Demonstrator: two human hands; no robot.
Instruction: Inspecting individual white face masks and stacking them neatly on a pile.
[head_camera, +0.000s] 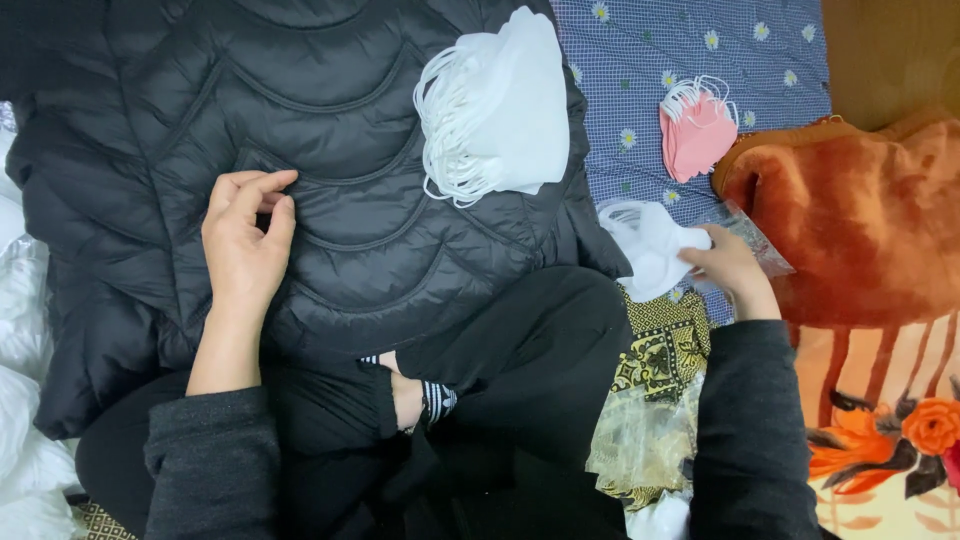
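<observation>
My left hand (243, 240) rests on a black quilted jacket (330, 130) spread over my lap, fingers loosely curled with nothing in them. A stack of white face masks (500, 105) lies on the jacket's upper right. My right hand (728, 265) grips a small bunch of white masks (650, 245) at the right, next to a clear plastic bag (760, 245). A smaller pile of pink masks (695, 130) sits on the blue flowered cloth (640, 50) beyond.
An orange fuzzy blanket (860, 220) with a flower print lies at the right. A yellow patterned cloth and crinkled clear plastic (650, 420) sit by my right knee. White bags (20, 330) line the left edge. My crossed legs fill the bottom centre.
</observation>
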